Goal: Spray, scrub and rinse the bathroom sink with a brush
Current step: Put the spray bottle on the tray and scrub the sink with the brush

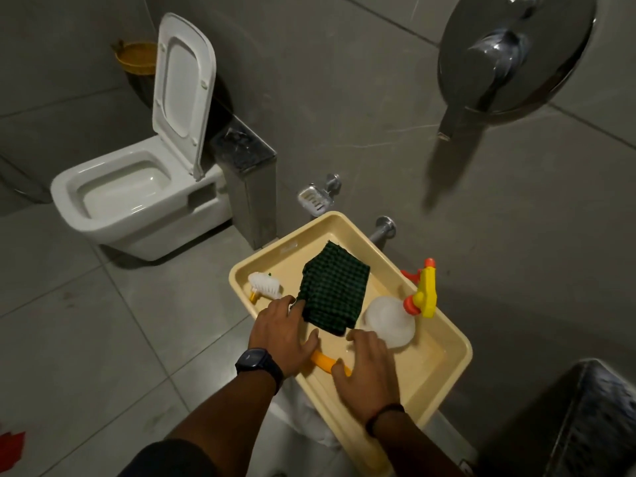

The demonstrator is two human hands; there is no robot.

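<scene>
Brush [264,286] lies in the cream tray [444,364], white bristles just past my left hand's [280,335] fingertips, orange handle running under both palms. No readable writing anywhere. Tray also holds a green checked cloth [332,293], touching my left fingertips, and a spray bottle [392,323] with yellow-orange trigger, just beyond my right hand [366,366]. Both hands flat, fingers spread, gripping nothing. Toilet [137,197] well left, lid up.
</scene>
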